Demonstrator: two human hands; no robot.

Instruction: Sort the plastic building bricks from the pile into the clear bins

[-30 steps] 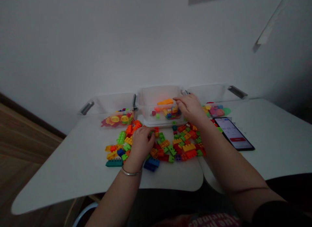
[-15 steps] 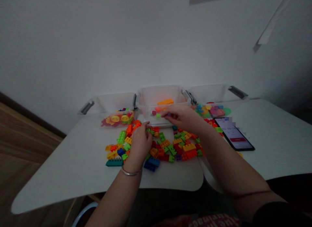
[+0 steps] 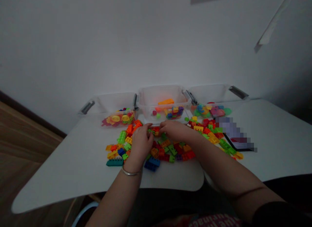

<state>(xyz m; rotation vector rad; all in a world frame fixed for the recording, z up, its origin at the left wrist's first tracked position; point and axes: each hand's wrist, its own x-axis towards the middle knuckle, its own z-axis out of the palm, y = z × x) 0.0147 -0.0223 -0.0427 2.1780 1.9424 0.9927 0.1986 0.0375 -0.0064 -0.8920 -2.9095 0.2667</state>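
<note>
toy bricks (image 3: 173,150) lie loose under two bare hands

the bricks are spread across the white table (image 3: 70,168), in front of three clear boxes. the left hand (image 3: 141,140) rests among them with its fingers bent; the right hand (image 3: 174,130) reaches over the back of the pile, fingers curled down, its fingertips near the left hand's. whether either hand grips a brick cannot be made out, since the fingers hide what is beneath them.

the right forearm crosses above the pile and covers some bricks. just behind the hands stands the middle box (image 3: 163,106), with an orange piece (image 3: 166,101) and small colored bits inside. the left box (image 3: 117,101) holds mostly red and yellow pieces, the right box (image 3: 207,93) mixed colors. a phone (image 3: 237,140), its screen blurred out, lies beside the pile's right end. a teal brick (image 3: 115,162) and a blue brick (image 3: 153,162) sit at the near edge, on either side of the left wrist, which wears a bracelet (image 3: 131,173).
</note>
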